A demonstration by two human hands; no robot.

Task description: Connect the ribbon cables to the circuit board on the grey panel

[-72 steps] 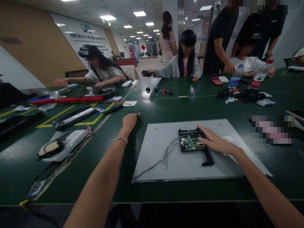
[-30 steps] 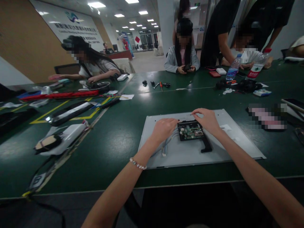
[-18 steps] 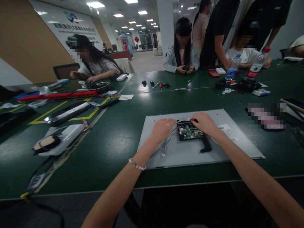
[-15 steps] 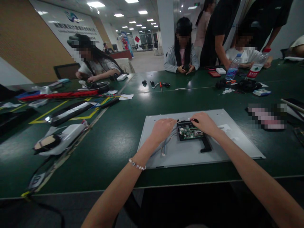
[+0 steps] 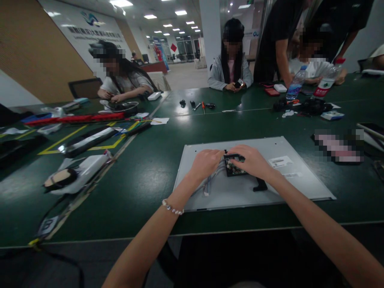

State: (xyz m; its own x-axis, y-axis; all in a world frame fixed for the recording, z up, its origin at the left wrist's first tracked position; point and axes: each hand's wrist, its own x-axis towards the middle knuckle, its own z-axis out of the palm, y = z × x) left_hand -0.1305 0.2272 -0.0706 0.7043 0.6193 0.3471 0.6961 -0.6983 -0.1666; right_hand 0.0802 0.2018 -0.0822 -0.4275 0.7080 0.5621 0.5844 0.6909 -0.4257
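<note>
A pale flat panel [image 5: 192,202] lies on the green table before me. On it sits a green circuit board [image 5: 234,169] in a black frame [image 5: 230,174], with a black bracket arm [image 5: 261,185] reaching toward me. My left hand [image 5: 207,162] is pinched closed at the frame's far left corner; a small dark bit shows at its fingertips. My right hand [image 5: 252,161] reaches over the board, its thumb above the board and its fingers at the frame's far edge. It covers much of the board. Grey cables [image 5: 211,180] run from beneath my left hand across the panel.
Farther back lie an orange screwdriver [image 5: 203,107] and a wrench [image 5: 197,106]. A white device [image 5: 90,170] with a strap is at the left. Bottles [image 5: 297,85] and a pink-cased phone [image 5: 337,148] are at the right. Several people sit or stand beyond the table.
My right hand has slid left along the frame's far edge, close to my left hand, and now covers more of the board. A label on the panel is uncovered. My left hand has barely moved.
</note>
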